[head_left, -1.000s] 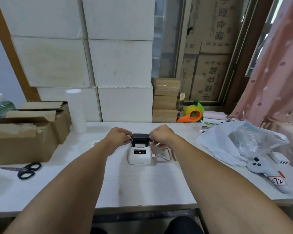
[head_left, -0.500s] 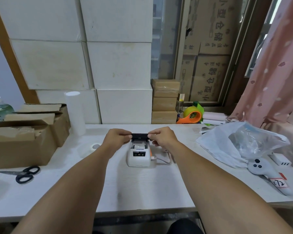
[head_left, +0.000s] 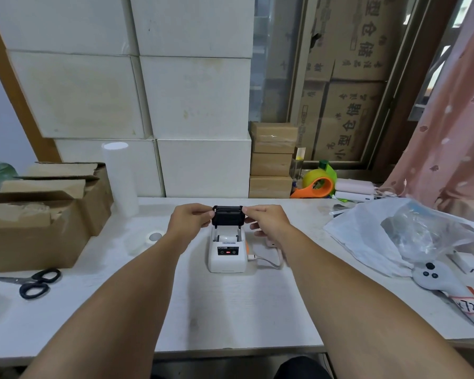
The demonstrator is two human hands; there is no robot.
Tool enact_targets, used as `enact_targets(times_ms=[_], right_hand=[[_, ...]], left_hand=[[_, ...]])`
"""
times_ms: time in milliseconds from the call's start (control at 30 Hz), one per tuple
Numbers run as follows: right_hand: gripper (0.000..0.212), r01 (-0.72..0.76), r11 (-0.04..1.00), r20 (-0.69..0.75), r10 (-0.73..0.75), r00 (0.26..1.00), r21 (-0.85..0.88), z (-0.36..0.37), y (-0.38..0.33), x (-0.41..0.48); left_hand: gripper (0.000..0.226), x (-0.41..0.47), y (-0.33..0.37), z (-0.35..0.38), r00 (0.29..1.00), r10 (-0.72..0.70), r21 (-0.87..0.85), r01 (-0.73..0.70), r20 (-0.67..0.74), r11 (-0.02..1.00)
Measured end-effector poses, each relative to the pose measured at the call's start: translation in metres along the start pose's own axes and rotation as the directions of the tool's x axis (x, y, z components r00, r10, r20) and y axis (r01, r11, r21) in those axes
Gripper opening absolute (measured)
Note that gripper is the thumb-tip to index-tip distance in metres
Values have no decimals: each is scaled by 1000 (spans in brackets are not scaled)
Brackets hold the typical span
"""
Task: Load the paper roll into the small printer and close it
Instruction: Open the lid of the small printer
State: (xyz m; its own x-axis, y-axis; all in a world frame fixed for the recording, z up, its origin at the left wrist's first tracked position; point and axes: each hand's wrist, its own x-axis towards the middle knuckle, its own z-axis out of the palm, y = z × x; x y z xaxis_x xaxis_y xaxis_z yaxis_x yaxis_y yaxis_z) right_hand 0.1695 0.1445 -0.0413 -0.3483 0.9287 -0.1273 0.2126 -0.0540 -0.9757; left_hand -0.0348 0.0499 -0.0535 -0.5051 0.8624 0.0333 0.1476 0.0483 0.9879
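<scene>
Two bare forearms reach forward over a pale, matte bench (head_left: pixel 230 310) toward a small printer (head_left: pixel 226 251) standing near its middle. Its body is smooth white plastic, boxy with rounded corners, with a dark control strip on the front showing a small red light. Its black lid (head_left: pixel 227 216) stands raised and upright at the back, leaving the top open. Inside the open compartment sits a white paper roll (head_left: pixel 227 236), a curved cylinder lying crosswise between the side walls. The left hand (head_left: pixel 188 220) pinches the lid's left edge with its fingers pressed together; the right hand (head_left: pixel 267 220) pinches the right edge likewise. A thin white cable (head_left: pixel 266 261) runs from the printer's right side. Black-handled scissors (head_left: pixel 36 283) lie at left, beside rough brown cardboard boxes (head_left: pixel 39 214). A crinkled, glossy plastic bag (head_left: pixel 394 233) lies at right.
</scene>
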Motion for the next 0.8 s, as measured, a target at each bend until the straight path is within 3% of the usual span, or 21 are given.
enact_targets(times_ms=[400,500,633,700,800], right_hand=[[30,-52,996,-74,47,996,-74,15,-3,16],[35,13,992,-108,-27,994,-127,16,-2,14],[38,117,934,-186,-188,964,-338,21,-7,7],[39,167,896,-145,-245,959,-411,21,-15,0],[34,212,834,94,-191,977,-509,20,-23,-12]], left_hand=[[6,10,-4,15,992,-56,-13,55,-110,998],[7,9,0,13,993,-59,16,61,-102,998],[6,8,5,13,992,-53,63,60,-113,996],[6,6,6,14,991,-49,70,58,-122,996],[6,4,7,15,988,-47,77,59,-144,995]])
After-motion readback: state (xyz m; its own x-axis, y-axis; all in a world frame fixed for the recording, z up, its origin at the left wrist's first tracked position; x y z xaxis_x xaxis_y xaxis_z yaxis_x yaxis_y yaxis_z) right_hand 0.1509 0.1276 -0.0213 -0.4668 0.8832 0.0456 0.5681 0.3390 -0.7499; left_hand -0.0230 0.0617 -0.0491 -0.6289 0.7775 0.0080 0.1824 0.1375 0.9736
